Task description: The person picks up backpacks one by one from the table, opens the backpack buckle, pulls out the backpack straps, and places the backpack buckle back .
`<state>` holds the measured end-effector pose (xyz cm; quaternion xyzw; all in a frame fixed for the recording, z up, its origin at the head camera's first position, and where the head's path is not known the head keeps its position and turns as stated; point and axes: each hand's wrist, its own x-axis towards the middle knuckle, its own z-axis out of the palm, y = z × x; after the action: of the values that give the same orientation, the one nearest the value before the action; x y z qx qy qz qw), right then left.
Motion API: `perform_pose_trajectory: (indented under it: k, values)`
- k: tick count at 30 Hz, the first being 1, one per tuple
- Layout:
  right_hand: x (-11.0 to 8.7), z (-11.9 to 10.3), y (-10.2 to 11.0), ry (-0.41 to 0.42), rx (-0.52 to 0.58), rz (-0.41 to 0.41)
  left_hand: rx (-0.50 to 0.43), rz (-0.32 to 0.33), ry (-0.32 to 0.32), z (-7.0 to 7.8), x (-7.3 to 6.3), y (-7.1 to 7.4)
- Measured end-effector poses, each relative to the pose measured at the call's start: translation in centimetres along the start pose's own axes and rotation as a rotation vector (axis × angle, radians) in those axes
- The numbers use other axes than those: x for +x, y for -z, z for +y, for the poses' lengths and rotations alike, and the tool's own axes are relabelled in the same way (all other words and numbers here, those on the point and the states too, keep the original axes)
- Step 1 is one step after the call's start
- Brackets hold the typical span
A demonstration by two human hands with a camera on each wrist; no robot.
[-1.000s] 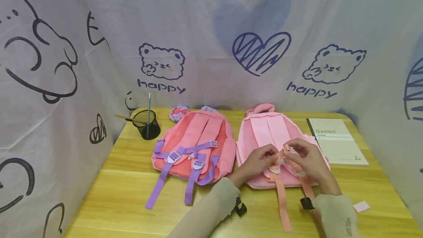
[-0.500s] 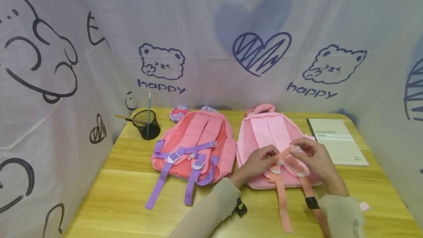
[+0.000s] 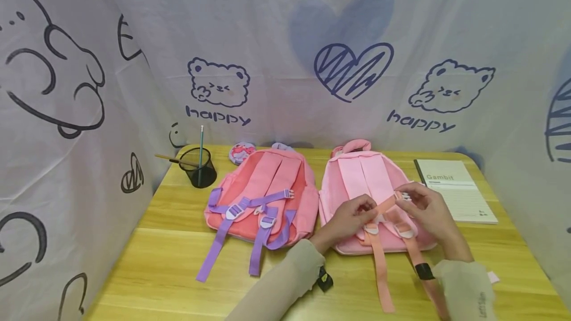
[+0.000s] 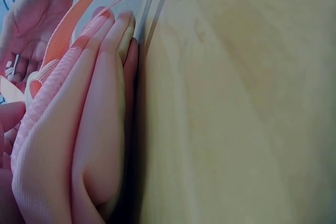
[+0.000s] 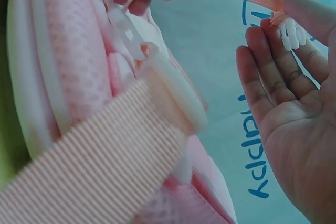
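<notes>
A light pink backpack (image 3: 334, 189) lies back side up on the table, with orange webbing straps. My left hand (image 3: 349, 219) pinches the thin orange strap (image 3: 387, 204) over the middle of the bag. At that strap's other end, my right hand (image 3: 429, 212) pinches it just beside a white pronged buckle (image 5: 292, 32). The right wrist view shows the thumb above the strap and the other fingers spread below. Between the hands the strap runs nearly straight. A wide orange strap (image 5: 100, 156) with a white slider fills the front of that view. The left fingertips are partly hidden.
To the left lies a coral pink backpack (image 3: 250, 177) with purple straps. A black mesh pen cup (image 3: 198, 177) stands at the back left, a notebook (image 3: 473, 207) at the right. Two orange strap tails (image 3: 381, 274) hang towards the front. A small white piece (image 3: 493, 277) lies near my right cuff.
My right hand has moved to the right with the buckle, drawing the thin strap out longer and straighter. My left hand has stayed nearly still.
</notes>
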<state>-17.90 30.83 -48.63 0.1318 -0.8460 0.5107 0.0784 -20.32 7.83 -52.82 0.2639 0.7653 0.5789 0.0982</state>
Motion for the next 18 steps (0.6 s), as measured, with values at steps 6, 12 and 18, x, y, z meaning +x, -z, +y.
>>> perform_pose_trajectory:
  k: [6,12,18]
  values:
    - [0.1,0.2,1.0,-0.033,-0.064,-0.003,0.053,0.001,-0.002,0.0,0.1,0.0]
    - [0.1,0.7,1.8,-0.059,-0.061,0.022,0.100,-0.011,0.007,0.3,0.1,0.0]
    - [0.1,1.4,2.4,-0.063,-0.056,0.021,0.138,-0.020,0.003,0.2,0.0,-0.1]
